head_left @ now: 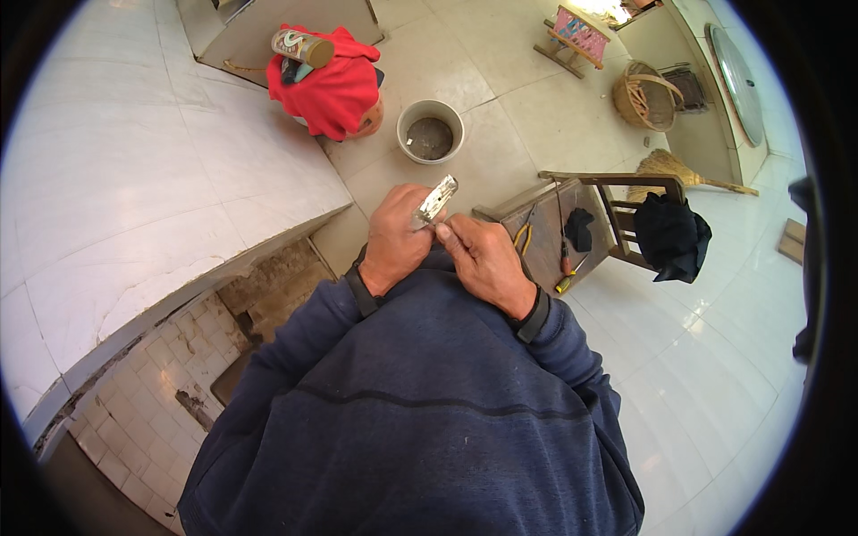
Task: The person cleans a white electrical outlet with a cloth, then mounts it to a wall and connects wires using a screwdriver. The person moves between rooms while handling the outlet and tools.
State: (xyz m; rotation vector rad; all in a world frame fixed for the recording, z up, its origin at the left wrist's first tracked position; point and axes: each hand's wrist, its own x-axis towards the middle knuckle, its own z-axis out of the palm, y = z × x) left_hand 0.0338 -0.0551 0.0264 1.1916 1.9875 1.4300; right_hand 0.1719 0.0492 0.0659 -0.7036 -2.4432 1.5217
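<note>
Past the front of the blue top (429,339), both arms bend in so the hands almost meet, with the left hand (398,237) curled tight around a shiny metal piece (438,198) that pokes up and leans to the right. From the other side comes the right hand (490,259), its fingers bent and its thumb and finger pinched together by the bottom of the metal piece, but I cannot tell just what they pinch. Farther out are pliers (524,236) on a wooden chair (541,214) at the right, a round bucket (405,129) straight ahead, and a red cloth (335,89) at the left with a can (302,47) lying on it.
</note>
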